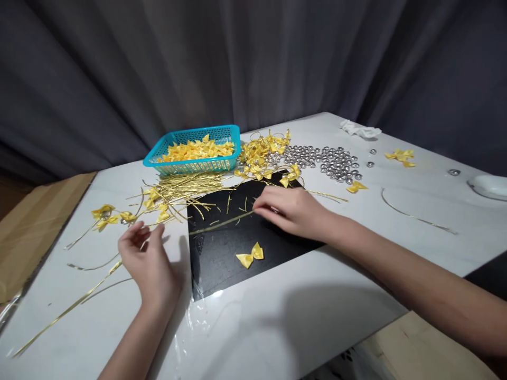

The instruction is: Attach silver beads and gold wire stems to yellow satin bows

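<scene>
My right hand (291, 210) rests on the black mat (222, 258) and pinches the right end of a long gold twist tie (219, 224) that lies across the mat. My left hand (148, 261) hovers at the mat's left edge with fingers loosely curled and apart, holding nothing. A single yellow ribbon bow (250, 256) lies on the mat in front of both hands. A heap of gold twist ties (186, 187) sits just beyond the mat.
A turquoise basket (196, 166) full of yellow bows stands at the back. Several silver bells (328, 161) are spread right of a pile of finished bows (261, 153). Loose bows (401, 156) and a crumpled white cloth (359, 129) lie far right. Cardboard (27, 227) lies at left.
</scene>
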{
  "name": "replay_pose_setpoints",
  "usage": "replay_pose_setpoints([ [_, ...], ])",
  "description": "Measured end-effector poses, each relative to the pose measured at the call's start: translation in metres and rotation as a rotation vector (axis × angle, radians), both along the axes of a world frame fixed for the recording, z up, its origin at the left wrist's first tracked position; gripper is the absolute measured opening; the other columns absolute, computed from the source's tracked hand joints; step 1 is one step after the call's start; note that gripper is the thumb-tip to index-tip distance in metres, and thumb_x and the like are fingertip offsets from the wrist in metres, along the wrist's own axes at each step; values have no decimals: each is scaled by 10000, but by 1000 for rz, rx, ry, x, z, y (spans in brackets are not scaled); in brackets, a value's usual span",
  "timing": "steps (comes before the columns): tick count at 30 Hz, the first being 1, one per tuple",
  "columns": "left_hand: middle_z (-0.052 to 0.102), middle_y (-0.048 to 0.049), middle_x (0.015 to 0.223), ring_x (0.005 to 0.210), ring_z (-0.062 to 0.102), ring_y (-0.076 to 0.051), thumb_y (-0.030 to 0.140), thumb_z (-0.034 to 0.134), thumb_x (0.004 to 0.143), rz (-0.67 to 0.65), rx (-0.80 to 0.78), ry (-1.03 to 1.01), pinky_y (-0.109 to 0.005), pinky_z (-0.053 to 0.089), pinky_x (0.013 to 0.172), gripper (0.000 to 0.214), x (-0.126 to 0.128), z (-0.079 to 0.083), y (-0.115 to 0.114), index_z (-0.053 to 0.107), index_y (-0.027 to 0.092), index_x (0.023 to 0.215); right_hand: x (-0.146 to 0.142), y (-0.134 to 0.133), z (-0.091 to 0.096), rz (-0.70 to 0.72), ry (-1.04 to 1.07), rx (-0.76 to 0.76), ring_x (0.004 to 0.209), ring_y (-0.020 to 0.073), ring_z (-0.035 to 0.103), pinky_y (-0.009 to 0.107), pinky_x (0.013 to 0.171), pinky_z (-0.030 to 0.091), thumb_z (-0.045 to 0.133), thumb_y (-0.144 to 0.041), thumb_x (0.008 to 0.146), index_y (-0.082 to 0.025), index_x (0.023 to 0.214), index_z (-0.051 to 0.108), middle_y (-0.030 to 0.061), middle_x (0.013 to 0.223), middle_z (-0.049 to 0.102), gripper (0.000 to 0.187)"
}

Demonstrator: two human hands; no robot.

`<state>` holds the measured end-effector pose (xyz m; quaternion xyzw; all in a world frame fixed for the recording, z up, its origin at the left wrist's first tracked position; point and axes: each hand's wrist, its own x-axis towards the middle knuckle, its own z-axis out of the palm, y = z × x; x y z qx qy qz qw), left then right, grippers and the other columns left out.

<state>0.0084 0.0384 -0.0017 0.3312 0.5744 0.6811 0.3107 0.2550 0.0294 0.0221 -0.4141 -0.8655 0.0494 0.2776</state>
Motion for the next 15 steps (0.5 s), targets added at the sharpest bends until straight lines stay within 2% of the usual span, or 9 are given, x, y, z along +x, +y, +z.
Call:
replay_pose_setpoints([
  [2, 566, 0, 1011, 1060, 498, -152, 207, 687, 712, -191, 126, 230, -250, 332, 985, 228, 13, 2, -12, 588, 230, 916, -13, -10, -3, 61, -88, 26, 685, 96, 544, 214, 568, 352, 374, -253, 948, -153, 901, 604, 45, 842, 612, 256],
  [3, 596, -16, 1017, 1082, 506, -177, 241, 668, 736, -312, 149, 270, -280, 328, 1000, 203, 21, 3, -18, 607, 219, 928, -19, -14, -5, 85, -117, 50, 663, 88, 538, 211, 554, 344, 361, -250, 954, -155, 905, 606, 38, 843, 613, 267],
  [6, 633, -57, 1081, 1068, 544, -210, 323, 628, 772, -701, -12, 203, -298, 415, 911, 283, 40, 4, -34, 602, 198, 1024, -29, -21, -12, 114, -120, 182, 623, 81, 528, 214, 543, 341, 338, -230, 963, -143, 919, 612, 27, 801, 613, 291],
  [8, 655, -43, 958, 915, 596, -184, 352, 630, 771, -862, -113, 92, -284, 462, 807, 367, 47, 3, -40, 556, 203, 1098, -30, -21, -14, 109, -83, 248, 629, 85, 531, 214, 548, 349, 340, -224, 962, -134, 893, 616, 26, 764, 608, 298],
  [11, 571, 24, 696, 629, 527, -108, 384, 643, 766, -914, -190, 35, -216, 441, 615, 338, 50, 1, -41, 574, 191, 1034, -28, -17, -16, 62, -21, 223, 656, 82, 547, 204, 563, 367, 381, -225, 950, -142, 865, 615, 23, 789, 621, 263],
  [13, 435, 63, 566, 498, 381, -74, 413, 637, 768, -897, -236, 58, -184, 345, 482, 299, 48, 1, -39, 611, 173, 946, -26, -15, -17, 29, 9, 186, 675, 81, 561, 197, 561, 372, 399, -227, 945, -146, 882, 614, 22, 819, 632, 238],
  [15, 326, 81, 517, 455, 251, -67, 440, 628, 769, -887, -281, 90, -187, 231, 409, 296, 46, 2, -36, 634, 159, 864, -26, -14, -19, 12, 24, 167, 697, 83, 573, 191, 550, 370, 395, -226, 945, -148, 896, 613, 24, 829, 637, 237],
])
